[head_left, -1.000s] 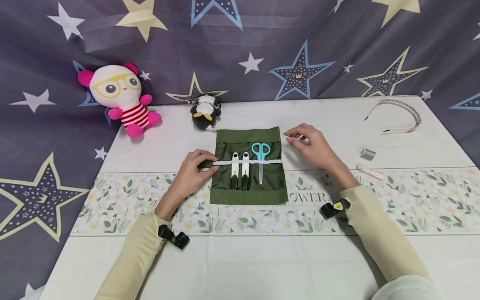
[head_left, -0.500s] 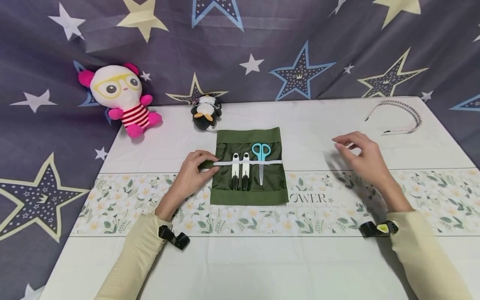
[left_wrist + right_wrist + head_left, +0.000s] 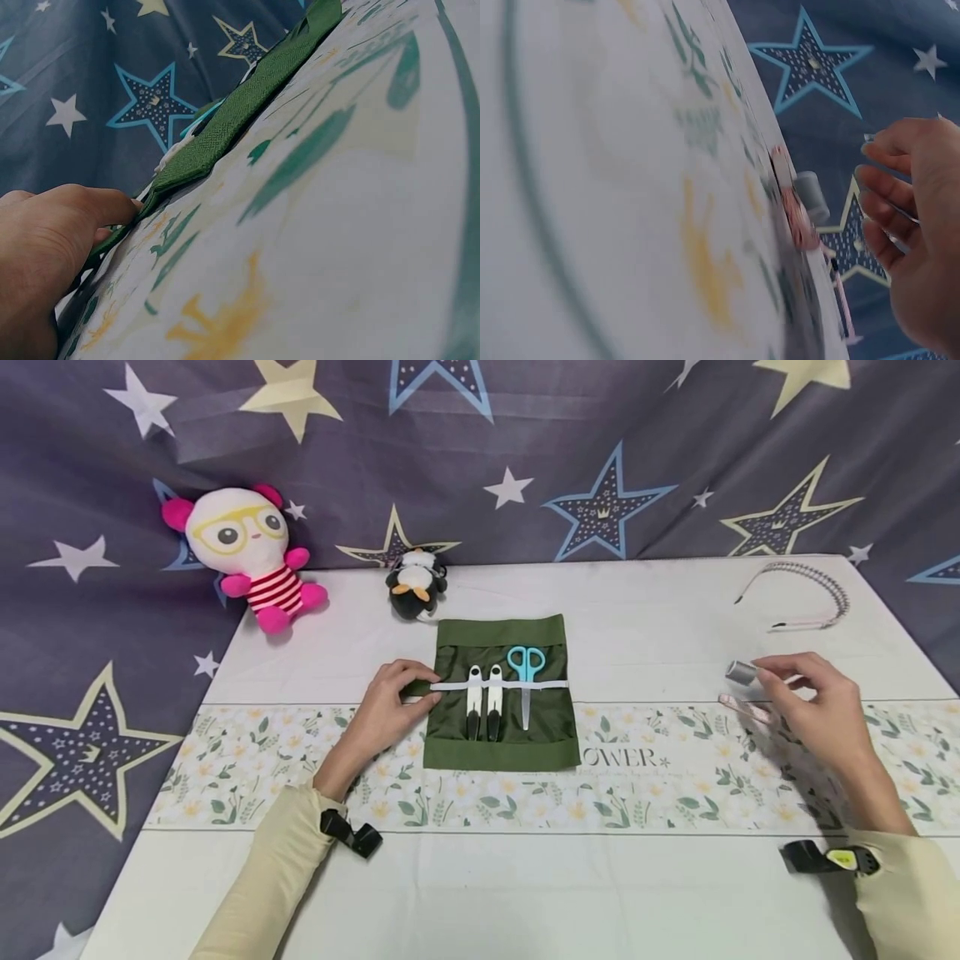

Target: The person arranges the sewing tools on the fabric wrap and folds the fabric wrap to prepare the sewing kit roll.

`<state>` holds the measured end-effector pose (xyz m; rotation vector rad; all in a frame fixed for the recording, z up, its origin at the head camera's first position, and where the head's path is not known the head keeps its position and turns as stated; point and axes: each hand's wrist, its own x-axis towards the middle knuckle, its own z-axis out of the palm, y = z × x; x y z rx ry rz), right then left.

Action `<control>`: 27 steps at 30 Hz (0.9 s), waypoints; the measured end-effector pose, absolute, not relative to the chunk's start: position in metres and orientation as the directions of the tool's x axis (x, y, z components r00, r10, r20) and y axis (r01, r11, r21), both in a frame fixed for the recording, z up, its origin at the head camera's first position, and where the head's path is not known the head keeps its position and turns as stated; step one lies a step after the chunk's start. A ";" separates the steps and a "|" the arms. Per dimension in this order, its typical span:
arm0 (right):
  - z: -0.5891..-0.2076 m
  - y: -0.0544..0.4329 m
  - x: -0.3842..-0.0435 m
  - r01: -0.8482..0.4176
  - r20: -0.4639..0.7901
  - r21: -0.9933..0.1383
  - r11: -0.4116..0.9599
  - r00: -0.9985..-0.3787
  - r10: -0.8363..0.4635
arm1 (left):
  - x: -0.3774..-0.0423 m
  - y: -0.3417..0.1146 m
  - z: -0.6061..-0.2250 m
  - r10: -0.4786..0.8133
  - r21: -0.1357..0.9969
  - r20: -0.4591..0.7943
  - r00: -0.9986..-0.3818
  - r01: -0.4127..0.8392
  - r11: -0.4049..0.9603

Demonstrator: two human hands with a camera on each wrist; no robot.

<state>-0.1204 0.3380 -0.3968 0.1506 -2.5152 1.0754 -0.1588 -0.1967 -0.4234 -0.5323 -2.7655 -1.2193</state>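
Note:
A dark green fabric tool roll (image 3: 501, 756) lies unrolled on the table in the head view. Its white elastic band crosses two white-and-black thread snips (image 3: 474, 703) and scissors (image 3: 526, 665) with turquoise handles. My left hand (image 3: 384, 703) pinches the roll's left edge; the left wrist view shows that hand (image 3: 56, 240) at the green cloth (image 3: 225, 124). My right hand (image 3: 821, 706) is beside a grey thread spool (image 3: 740, 672). In the right wrist view, the fingers of this hand (image 3: 922, 217) are loosely bent and apart from the spool (image 3: 811, 197).
A slim pink-and-white item (image 3: 744, 708) lies just in front of the spool. Farther back right is a headband (image 3: 832, 589). A pink-and-white plush toy (image 3: 258, 552) and a small penguin plush (image 3: 416, 585) sit at the back left, before the star-patterned curtain (image 3: 450, 460).
My right hand has travelled rightward from beside the tool roll to the thread spool. The left hand stays at the roll's left edge.

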 end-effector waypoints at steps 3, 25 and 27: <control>-0.400 0.348 -0.113 -0.187 0.339 -0.677 0.712 -0.938 0.076 | -0.159 -0.196 -0.423 0.287 0.702 0.206 -0.935 0.346 0.623; -0.416 0.364 -0.098 -0.061 0.088 -0.556 0.829 -0.996 -0.015 | -0.159 -0.196 -0.422 0.283 0.701 0.200 -0.938 0.339 0.627; -0.417 0.364 -0.098 -0.058 0.091 -0.555 0.830 -0.996 -0.010 | -0.159 -0.196 -0.423 0.284 0.700 0.199 -0.938 0.339 0.628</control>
